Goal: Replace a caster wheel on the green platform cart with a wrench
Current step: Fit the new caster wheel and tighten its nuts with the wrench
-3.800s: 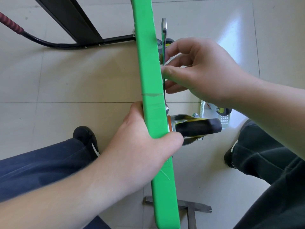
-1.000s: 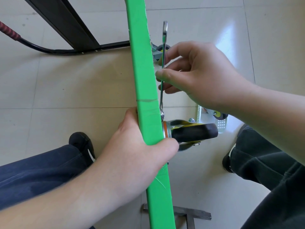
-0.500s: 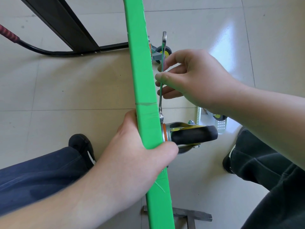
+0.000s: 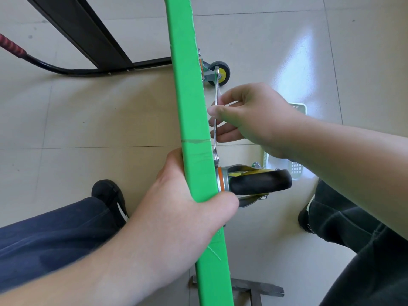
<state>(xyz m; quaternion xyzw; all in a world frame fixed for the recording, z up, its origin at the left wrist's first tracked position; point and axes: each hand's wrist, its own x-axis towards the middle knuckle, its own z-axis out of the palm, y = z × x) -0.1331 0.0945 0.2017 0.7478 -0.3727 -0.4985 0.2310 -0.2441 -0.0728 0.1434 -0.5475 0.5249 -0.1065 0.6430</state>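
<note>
Lighting: bright, even daylight. Glare: a white-blue sheen on the glossy beige tiled floor (image 4: pixel 295 69) at 1 o'clock, washing out the pale plastic basket (image 4: pixel 297 171) beside it. Shadows: soft and diffuse, falling on the floor at 9 to 10 o'clock, left of the upright green cart platform edge (image 4: pixel 194 129). A green cast tints the thumb side of the right hand (image 4: pixel 254 115). Focus: sharp at centre. Blur: forearms at 6 to 7 o'clock slightly smeared. Distortion: wide-angle bowing; tile joints and the black metal frame bar (image 4: pixel 81 29) at 11 o'clock lean outward.
</note>
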